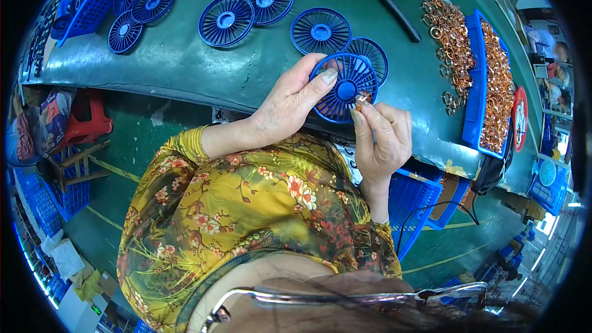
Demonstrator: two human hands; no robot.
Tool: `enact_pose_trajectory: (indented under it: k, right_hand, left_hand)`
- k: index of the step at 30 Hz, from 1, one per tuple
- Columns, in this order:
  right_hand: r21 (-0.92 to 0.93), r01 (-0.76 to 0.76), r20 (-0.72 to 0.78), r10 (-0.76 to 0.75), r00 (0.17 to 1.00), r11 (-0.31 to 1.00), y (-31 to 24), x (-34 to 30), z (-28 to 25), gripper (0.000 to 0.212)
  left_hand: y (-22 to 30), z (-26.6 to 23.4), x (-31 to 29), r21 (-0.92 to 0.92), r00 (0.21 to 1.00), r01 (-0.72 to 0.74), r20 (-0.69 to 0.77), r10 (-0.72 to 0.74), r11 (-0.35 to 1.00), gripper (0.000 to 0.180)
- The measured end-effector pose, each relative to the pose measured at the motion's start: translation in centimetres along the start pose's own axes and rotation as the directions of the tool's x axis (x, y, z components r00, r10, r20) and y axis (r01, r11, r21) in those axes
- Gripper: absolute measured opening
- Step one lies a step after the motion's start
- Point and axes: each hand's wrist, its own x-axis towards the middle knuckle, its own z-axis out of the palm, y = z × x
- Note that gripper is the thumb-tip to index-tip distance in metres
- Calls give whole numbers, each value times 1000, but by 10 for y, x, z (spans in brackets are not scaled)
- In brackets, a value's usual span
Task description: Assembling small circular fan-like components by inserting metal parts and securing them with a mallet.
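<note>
Blue plastic catches my eye first: a round spoked grille [346, 90], held up in front of the person's chest by the near edge of the green table [166, 58]. The left hand [280, 102] grasps it at its left side, thumb laid across the face toward the hub and fingers going round behind, where I lose most of them. To the right and slightly below is the right hand [385, 139], thumb and forefinger pinching a small copper-coloured piece [361, 101]. As I judge it, everything turns on how that piece stands to the hub: it shows just past the hub's lower right, over the spokes, and whether it touches them I cannot tell. The right hand is nearer that side; the left thumb lies opposite, at the hub's upper left. Being a disc, the grille has no long axis; its face looks up toward the person. Fingertips cover much of the piece, so which way it points I can't say. Beyond, another blue grille [376, 55] shows partly behind the held one, and off to the right loose copper-coloured rings [449, 43] lie beside a blue tray [473, 102].
</note>
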Motion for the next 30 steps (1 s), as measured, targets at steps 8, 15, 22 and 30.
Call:
enact_pose_trajectory:
  k: [8, 15, 22, 30]
  right_hand:
    - [53, 62, 19, -63, 998, 997, -2, 7, 4, 22]
    - [-119, 64, 205, -39, 978, 991, -6, 14, 9, 19]
    - [-62, -23, 156, 32, 987, 998, -7, 7, 17, 21]
    - [7, 167, 244, -164, 956, 986, -5, 15, -15, 39]
  left_hand:
    - [-7, 2, -1, 154, 993, -116, 13, 115, 981, 33]
    - [-8, 1, -10, 345, 983, -171, -6, 184, 923, 23]
    - [4, -2, -13, 449, 987, -146, 4, 161, 881, 27]
    - [7, -11, -16, -66, 951, 45, 309, -23, 997, 44]
